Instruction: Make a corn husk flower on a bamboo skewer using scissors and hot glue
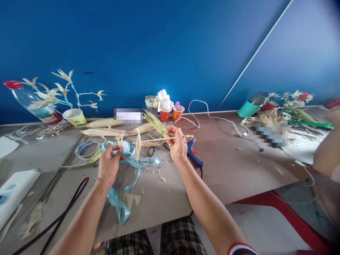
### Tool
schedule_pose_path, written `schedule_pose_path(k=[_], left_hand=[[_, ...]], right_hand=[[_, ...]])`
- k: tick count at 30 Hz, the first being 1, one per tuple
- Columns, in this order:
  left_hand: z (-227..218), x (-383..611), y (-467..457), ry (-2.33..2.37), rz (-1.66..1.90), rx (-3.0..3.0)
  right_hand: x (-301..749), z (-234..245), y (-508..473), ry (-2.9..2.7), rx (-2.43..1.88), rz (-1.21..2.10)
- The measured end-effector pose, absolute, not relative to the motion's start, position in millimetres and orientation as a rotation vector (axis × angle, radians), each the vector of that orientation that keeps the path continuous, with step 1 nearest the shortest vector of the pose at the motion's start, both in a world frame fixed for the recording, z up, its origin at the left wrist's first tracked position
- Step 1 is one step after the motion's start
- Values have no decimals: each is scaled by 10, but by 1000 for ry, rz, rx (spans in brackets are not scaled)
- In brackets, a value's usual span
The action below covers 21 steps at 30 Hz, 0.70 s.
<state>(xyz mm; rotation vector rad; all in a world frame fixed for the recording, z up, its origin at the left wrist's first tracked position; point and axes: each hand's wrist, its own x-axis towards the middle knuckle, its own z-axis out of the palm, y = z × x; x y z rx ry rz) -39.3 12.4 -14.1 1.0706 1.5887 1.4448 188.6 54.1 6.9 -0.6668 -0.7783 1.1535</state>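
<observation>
My left hand (108, 164) is closed round a roll of light blue ribbon (124, 147), whose loose end (120, 207) curls down over the table's front edge. My right hand (177, 143) pinches a thin wooden stick (170, 139) that points left and carries dried corn husk leaves (154, 122) near its tip. Both hands hover just above the brown table (228, 166). A blue glue gun (193, 156) lies right behind my right hand.
Corn husks (106, 123), a paper cup with husk flowers on blue stems (74, 116), a plastic bottle (34, 104), orange cups (171, 112), white cable (212, 118), wire rods (61, 166) and black scissors (151, 151) lie about. Another person's arm (326, 148) is at right.
</observation>
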Motion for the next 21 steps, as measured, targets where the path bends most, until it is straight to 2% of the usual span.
schedule_pose_path(k=[4,8,12,21], left_hand=[[-126,-442,121,1754,1334,1153],[-69,-368,100,1325,1225,1050],[-22,-277,82,1062,1377,831],[-65,-401,140,911,1564,652]], right_hand=[[1924,66,578,-643,-623,1280],[1812,17,550,-599,-577,1432],[1659,-48,490,-656,-536,1512],[1912,65,420,-1219,-326,1777]])
